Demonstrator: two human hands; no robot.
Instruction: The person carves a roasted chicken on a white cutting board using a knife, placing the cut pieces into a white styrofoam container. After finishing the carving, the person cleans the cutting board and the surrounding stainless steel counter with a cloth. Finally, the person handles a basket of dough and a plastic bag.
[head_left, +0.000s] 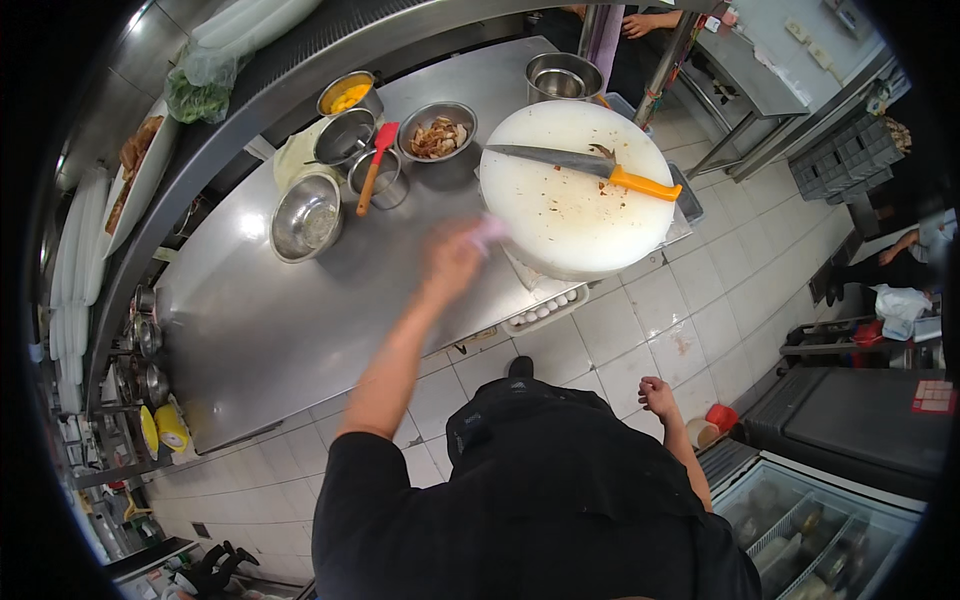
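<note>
My left hand (452, 257), blurred by motion, reaches over the steel worktable and grips a pink cloth (489, 229). The cloth is close to the left edge of a thick round white cutting board (577, 225). Across the board lies a knife (585, 163) with an orange handle, among brown food scraps. My right hand (657, 396) hangs low at my side over the floor, fingers curled, with nothing visible in it. Behind my left hand stand a steel bowl of sliced brown food (437, 140) and a steel pot (388, 187) with a red-headed spatula (379, 161) resting across it.
An empty-looking steel bowl (306, 218) and a pot with yellow contents (349, 94) stand farther left. Nested steel pots (564, 77) are behind the board. A tray of eggs (546, 310) sits below the table's front edge. A glass-topped freezer (817, 525) is at right. Other people are nearby.
</note>
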